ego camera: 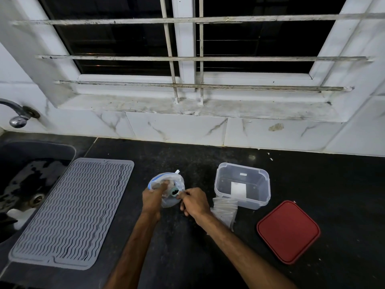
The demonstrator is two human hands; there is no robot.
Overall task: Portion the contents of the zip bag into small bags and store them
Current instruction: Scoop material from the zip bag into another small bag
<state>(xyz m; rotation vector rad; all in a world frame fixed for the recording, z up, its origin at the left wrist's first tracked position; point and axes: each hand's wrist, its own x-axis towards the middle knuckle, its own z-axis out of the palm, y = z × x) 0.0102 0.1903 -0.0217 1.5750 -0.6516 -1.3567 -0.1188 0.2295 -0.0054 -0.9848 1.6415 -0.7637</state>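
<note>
Both hands are on the zip bag [177, 181], which stands mid-counter [208, 163]. My left hand [153, 198] grips its left rim, fingers dipping into the mouth; my right hand [194, 202] pinches the right edge. I'd keep the mouth wide and upright so nothing spills. A teal thing [174, 192], perhaps a scoop, sits inside. The small bags [225, 211] lie just right, touching the clear container [258, 197]. The red lid [288, 231] lies right; drying mat [73, 211] and sink [31, 180] left, nothing obstructing.
</note>
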